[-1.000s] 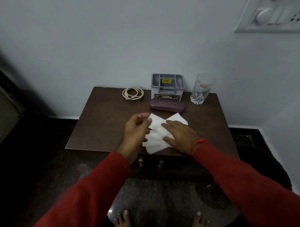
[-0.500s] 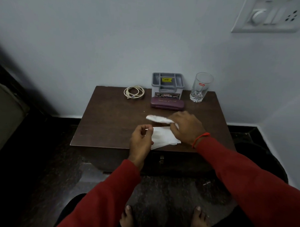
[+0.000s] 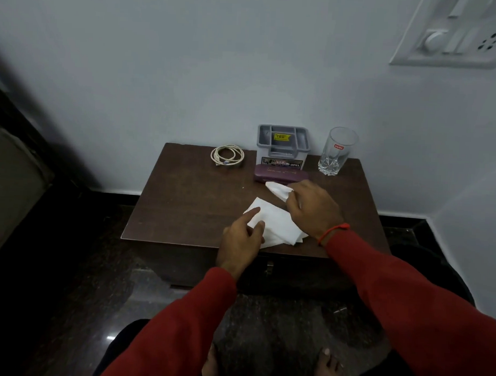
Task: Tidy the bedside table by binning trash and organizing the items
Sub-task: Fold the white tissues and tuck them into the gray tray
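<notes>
I see the right hand (image 3: 313, 211) pinching one tissue (image 3: 277, 189) just beside the purple case (image 3: 281, 174), while the left hand (image 3: 241, 236) lies loose on the flat tissues (image 3: 276, 226) at the table's (image 3: 184, 197) front edge. A careless sweep could push those tissues off onto the floor, or knock the glass (image 3: 336, 151).

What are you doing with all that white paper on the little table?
A person is sorting white tissues on the bedside table. The left hand presses the flat pile while the right hand lifts one crumpled tissue. A cable, organizer, purple case and glass stand along the back.
</notes>
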`<state>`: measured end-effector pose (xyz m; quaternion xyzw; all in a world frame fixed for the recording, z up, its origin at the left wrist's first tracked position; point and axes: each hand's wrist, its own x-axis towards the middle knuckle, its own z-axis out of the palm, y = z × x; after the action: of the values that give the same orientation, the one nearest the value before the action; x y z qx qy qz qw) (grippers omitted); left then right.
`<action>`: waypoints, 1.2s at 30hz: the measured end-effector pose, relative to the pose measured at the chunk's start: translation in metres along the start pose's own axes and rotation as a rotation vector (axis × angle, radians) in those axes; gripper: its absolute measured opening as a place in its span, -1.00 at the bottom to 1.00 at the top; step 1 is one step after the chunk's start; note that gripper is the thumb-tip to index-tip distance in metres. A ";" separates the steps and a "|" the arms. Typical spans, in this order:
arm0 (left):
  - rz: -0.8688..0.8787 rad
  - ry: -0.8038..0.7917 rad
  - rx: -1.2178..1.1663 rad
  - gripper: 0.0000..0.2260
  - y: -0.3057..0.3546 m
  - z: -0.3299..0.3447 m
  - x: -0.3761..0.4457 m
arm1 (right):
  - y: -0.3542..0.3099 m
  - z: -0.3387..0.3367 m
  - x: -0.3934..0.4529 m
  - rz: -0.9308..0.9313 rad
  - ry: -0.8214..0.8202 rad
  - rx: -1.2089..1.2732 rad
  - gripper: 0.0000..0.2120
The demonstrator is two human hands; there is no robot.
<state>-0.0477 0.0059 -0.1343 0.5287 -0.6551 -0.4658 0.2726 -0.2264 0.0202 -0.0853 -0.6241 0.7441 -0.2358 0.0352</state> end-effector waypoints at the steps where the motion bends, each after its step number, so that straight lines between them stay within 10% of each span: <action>1: 0.016 -0.005 0.041 -0.62 -0.001 0.001 0.000 | -0.001 0.000 0.003 -0.006 -0.012 -0.002 -0.67; 6: -0.017 0.047 -0.011 -0.74 -0.001 0.003 0.003 | -0.001 0.012 0.005 -0.044 -0.021 -0.050 -0.77; 11: -0.041 0.135 -0.145 -0.83 -0.001 -0.003 0.009 | -0.017 0.032 0.000 -0.057 -0.406 0.016 -0.55; 16: -0.089 0.184 -0.221 -0.86 -0.003 -0.009 0.014 | -0.001 0.034 -0.017 -0.087 -0.446 -0.262 -0.36; 21: -0.109 0.266 -0.245 -0.90 -0.002 -0.008 0.015 | 0.006 0.041 -0.031 -0.190 -0.310 -0.205 -0.61; 25: -0.093 0.328 -0.421 -0.66 0.006 -0.010 0.017 | -0.005 0.027 -0.022 0.190 -0.173 0.328 -0.77; 29: -0.251 -0.057 -0.776 -0.42 0.024 -0.014 0.017 | -0.024 0.004 -0.007 0.706 -0.278 1.437 -0.74; 32: -0.344 -0.269 -1.055 -0.48 0.038 -0.009 0.009 | -0.029 -0.001 -0.007 0.697 -0.473 1.538 -0.57; 36: -0.311 -0.159 -0.992 -0.69 0.039 0.000 0.015 | -0.029 -0.003 -0.004 0.641 -0.357 1.417 -0.66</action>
<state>-0.0692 -0.0082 -0.1011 0.3901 -0.2886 -0.7935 0.3673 -0.2004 0.0220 -0.0723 -0.2373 0.5435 -0.5276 0.6083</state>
